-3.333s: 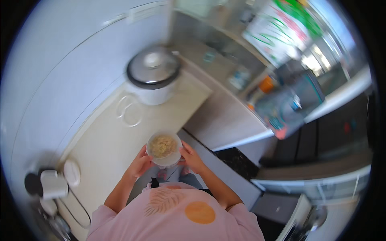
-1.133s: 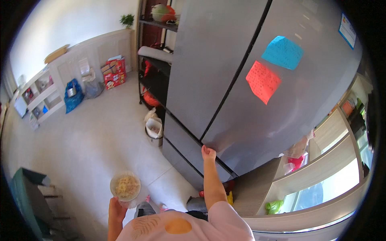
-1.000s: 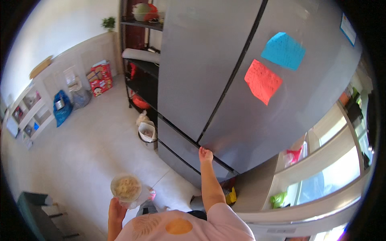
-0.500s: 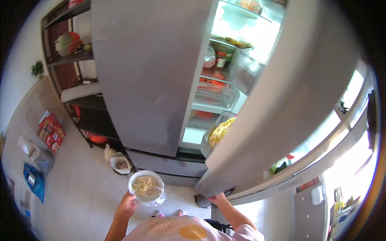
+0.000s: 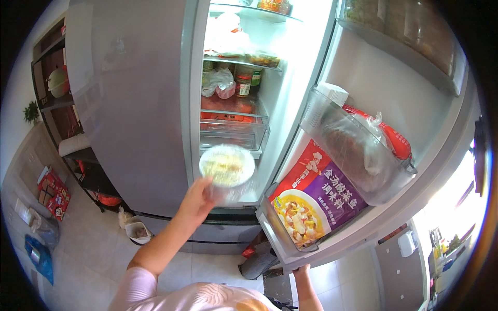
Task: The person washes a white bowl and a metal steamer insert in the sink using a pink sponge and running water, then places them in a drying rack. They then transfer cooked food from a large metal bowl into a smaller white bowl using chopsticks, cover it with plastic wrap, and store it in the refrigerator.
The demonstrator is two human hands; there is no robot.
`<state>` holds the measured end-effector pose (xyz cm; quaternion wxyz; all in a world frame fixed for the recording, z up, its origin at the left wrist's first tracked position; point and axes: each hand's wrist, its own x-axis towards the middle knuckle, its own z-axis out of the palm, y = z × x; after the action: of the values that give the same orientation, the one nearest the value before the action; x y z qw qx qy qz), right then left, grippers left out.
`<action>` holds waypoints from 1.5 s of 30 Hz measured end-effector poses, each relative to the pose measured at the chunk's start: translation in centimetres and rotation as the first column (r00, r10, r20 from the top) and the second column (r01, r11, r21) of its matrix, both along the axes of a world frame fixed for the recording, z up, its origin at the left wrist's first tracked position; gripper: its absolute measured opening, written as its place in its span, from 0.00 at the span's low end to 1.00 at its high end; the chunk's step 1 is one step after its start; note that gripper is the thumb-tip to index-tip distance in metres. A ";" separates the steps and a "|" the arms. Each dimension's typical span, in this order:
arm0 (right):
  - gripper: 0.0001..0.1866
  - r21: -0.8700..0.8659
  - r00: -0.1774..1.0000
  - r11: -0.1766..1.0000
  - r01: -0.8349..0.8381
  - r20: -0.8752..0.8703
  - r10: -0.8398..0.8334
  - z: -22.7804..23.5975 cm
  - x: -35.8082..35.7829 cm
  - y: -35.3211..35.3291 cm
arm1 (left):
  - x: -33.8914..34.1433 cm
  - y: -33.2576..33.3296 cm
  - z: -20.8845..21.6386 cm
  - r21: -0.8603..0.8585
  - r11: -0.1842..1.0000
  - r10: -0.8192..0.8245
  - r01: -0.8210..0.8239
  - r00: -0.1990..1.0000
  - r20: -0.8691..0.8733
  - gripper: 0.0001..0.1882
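My left hand (image 5: 199, 199) grips a white bowl (image 5: 227, 167) by its left side. Pale yellowish food sits in it, and clear plastic film seems to cover it and hang below the rim; motion blurs it slightly. I hold the bowl in front of the opened fridge (image 5: 293, 78), near its lower drawer (image 5: 228, 136). At the bottom edge of the swung-open fridge door (image 5: 337, 254), my right hand (image 5: 301, 270) is closed on the edge, some fingers hidden behind it.
Jars (image 5: 243, 85), plastic bags (image 5: 218, 80) and other food fill the fridge shelves. Door bins hold a red and purple food packet (image 5: 319, 194) and a bagged item (image 5: 358, 147). A dark shelf rack (image 5: 57, 98) stands left, with a small bin (image 5: 138, 231) on the floor.
The left hand has carried the bowl up and forward to the fridge opening. The door has swung wider, showing its inner bins, with the right hand still at its lower edge.
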<state>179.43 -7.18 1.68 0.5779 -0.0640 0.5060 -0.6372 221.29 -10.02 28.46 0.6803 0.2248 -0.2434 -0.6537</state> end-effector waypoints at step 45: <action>0.09 0.295 0.692 0.717 -0.631 -0.203 0.693 5.3 -2.5 2.7 | -3.7 -9.1 10.3 -0.815 0.574 0.814 -0.083 0.170 0.556 0.11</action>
<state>176.93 -4.47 7.00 0.6890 -0.2795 0.5915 -0.3121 217.60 -19.15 38.79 0.6205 0.3748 -0.6883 -0.0257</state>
